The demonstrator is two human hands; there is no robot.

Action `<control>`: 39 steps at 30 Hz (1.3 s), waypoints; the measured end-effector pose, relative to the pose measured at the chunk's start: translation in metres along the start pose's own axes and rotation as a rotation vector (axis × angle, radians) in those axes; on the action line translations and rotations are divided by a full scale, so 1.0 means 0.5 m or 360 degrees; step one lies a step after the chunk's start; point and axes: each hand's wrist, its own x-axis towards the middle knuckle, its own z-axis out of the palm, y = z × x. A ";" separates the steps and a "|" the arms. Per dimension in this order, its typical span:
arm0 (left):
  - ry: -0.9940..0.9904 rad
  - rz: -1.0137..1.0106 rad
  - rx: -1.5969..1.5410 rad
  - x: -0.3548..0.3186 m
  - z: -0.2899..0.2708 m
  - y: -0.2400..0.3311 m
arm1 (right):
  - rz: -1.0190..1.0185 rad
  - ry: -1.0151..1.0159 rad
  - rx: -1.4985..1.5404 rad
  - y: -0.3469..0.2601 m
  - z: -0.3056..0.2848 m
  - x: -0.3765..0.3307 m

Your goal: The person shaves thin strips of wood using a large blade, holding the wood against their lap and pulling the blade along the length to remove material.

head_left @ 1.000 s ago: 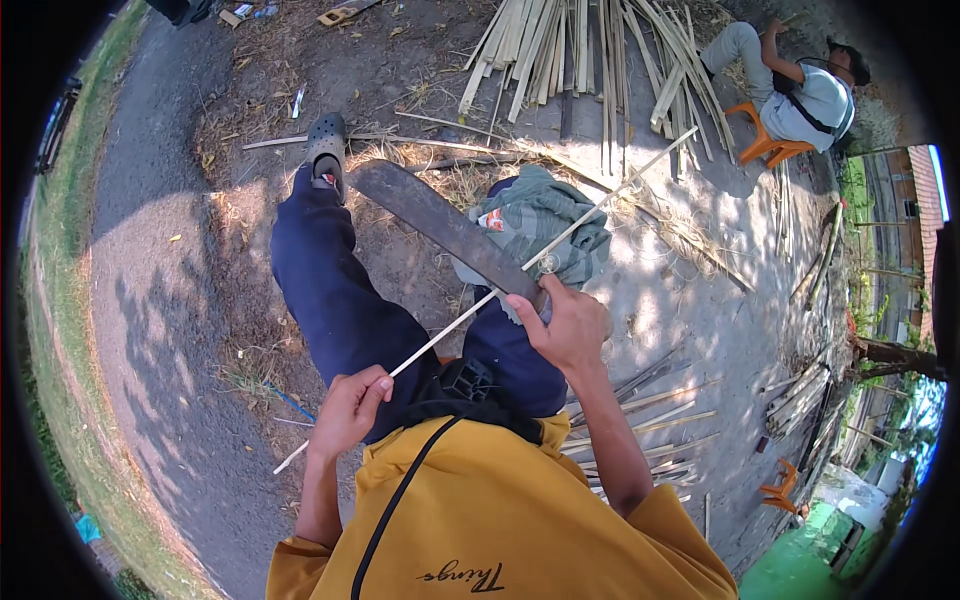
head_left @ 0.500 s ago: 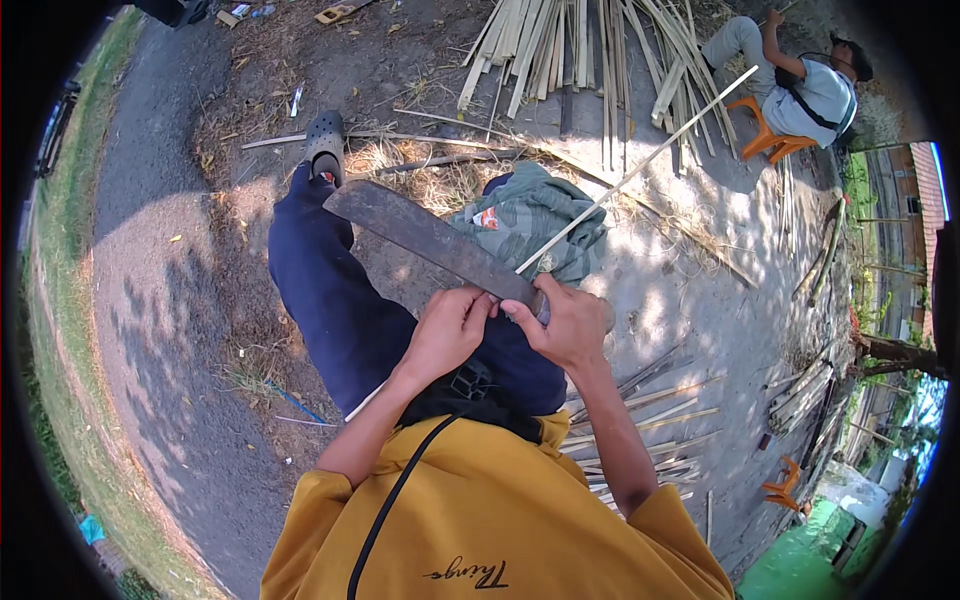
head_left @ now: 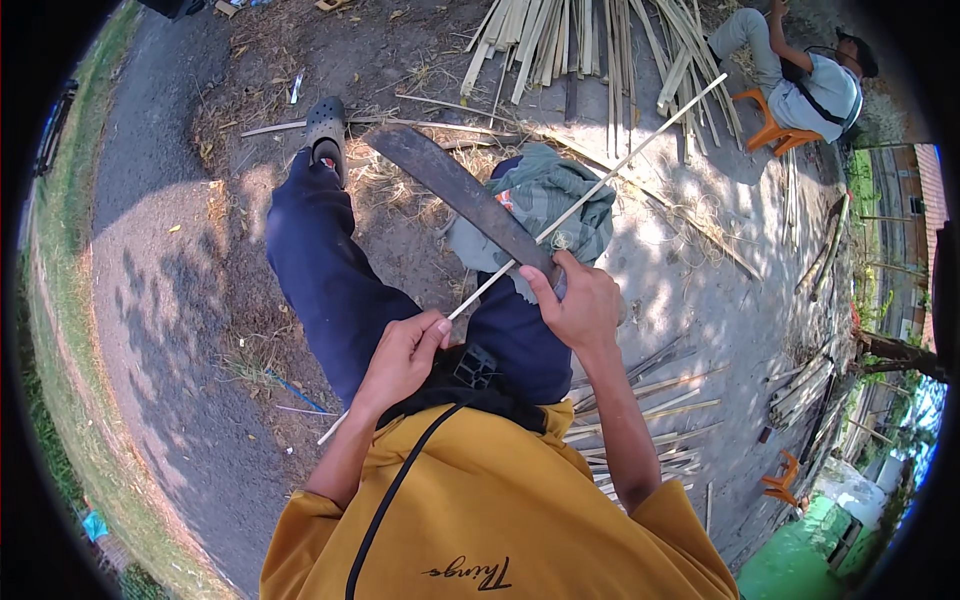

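Note:
My right hand (head_left: pixel 582 308) grips a machete (head_left: pixel 455 190) close to its lower end, thumb laid along the flat of the dark blade. The blade slants up and left, over a grey-green cloth (head_left: pixel 575 190) draped on my knee. In my left hand (head_left: pixel 405 358), thumb and fingers are closed on a thin pale strip (head_left: pixel 482 290) that looks like split bamboo. One end of the strip sticks out below my left forearm; the other reaches far up to the right. It passes behind the blade near my right thumb, where a short stretch is hidden. The machete's handle is mostly covered by my palm.
Many long split strips (head_left: pixel 540 45) lie fanned out at the far side. More strips (head_left: pixel 650 440) are on the ground to my right. A person (head_left: pixel 815 95) sits on an orange stool (head_left: pixel 770 130) at the far right. A paved path (head_left: pixel 150 300) runs along the left.
My left hand has moved down and left, away from the blade, and the strip now extends down past it. The machete and my right hand have shifted slightly right.

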 end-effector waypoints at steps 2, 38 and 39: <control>0.0001 -0.0003 0.0027 -0.051 -0.032 -0.020 | 0.0059 -0.0012 0.0042 0.003 -0.003 0.004; -0.0079 -0.0581 0.0171 -0.302 -0.212 -0.114 | 0.0087 0.0040 0.0102 0.013 0.002 -0.008; -0.0074 -0.0582 0.0170 -0.301 -0.211 -0.110 | 0.0080 0.0034 0.0083 0.011 0.001 -0.006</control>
